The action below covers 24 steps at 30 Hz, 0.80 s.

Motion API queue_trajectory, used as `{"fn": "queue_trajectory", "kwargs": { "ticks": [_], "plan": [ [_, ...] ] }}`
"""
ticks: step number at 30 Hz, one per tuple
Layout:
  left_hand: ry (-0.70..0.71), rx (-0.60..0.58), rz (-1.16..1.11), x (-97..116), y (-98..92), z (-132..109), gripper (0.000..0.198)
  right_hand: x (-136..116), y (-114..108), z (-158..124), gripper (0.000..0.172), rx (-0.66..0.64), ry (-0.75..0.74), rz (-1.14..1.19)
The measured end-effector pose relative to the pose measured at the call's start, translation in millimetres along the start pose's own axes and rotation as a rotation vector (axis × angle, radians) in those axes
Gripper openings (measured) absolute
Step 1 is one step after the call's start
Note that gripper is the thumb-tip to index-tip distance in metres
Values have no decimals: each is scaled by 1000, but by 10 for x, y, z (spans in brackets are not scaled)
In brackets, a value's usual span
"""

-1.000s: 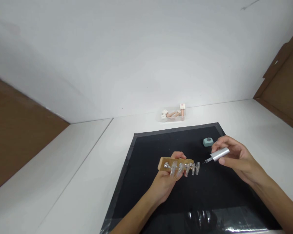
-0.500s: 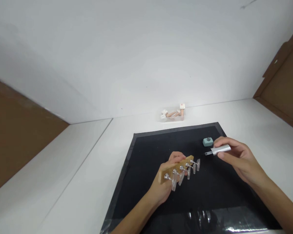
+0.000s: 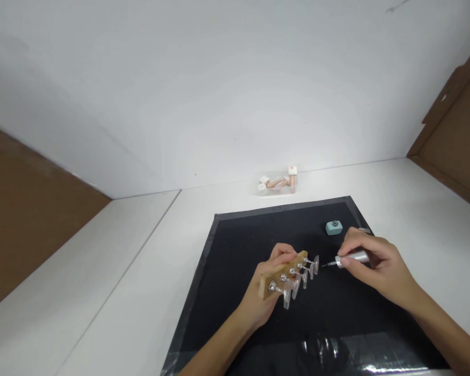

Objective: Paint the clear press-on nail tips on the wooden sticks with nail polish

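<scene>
My left hand (image 3: 272,277) is closed around a wooden nail-tip stand (image 3: 266,284), a narrow bar tilted up toward the right. Several clear nail tips (image 3: 287,298) stick out from the bar on small metal posts. My right hand (image 3: 376,261) pinches a thin nail art brush (image 3: 354,259) by its silver handle between thumb and fingers. The fine dark tip points left, a short gap from the nail tip at the far end of the stand. A small mint-green block (image 3: 333,228) with a dark round piece on top sits beyond my right hand.
A black mat (image 3: 243,235) with taped edges lies on the white table (image 3: 141,261). Behind it, a clear tray (image 3: 276,190) holds several peach sticks with white heads. Partly behind my right hand is a small silvery piece (image 3: 364,230). Brown panels stand at both sides.
My right hand has moved down and slightly left, bringing the brush tip nearer the nail tips. The stand has shifted slightly; a silvery piece now shows behind my right hand.
</scene>
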<state>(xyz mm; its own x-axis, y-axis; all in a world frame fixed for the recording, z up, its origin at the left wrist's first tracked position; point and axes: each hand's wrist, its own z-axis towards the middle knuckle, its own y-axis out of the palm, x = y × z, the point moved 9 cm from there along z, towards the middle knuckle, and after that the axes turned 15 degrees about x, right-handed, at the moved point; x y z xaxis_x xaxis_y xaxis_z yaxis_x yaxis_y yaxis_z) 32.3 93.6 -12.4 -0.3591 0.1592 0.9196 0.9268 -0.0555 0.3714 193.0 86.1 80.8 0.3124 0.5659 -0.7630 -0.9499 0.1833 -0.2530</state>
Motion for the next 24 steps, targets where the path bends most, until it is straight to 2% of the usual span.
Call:
{"fn": "queue_trajectory", "kwargs": {
  "ticks": [6,11,24],
  "plan": [
    [5,37,55,29,15,2,19,-87,95,-20,11,-63,-96,-72],
    [34,33,-8,19,12,20,27,-34,133,-60,11,-89,-71,-105],
    [41,2,28,60,78,19,28,-122,104,-33,12,-26,-174,-193]
  ]
}}
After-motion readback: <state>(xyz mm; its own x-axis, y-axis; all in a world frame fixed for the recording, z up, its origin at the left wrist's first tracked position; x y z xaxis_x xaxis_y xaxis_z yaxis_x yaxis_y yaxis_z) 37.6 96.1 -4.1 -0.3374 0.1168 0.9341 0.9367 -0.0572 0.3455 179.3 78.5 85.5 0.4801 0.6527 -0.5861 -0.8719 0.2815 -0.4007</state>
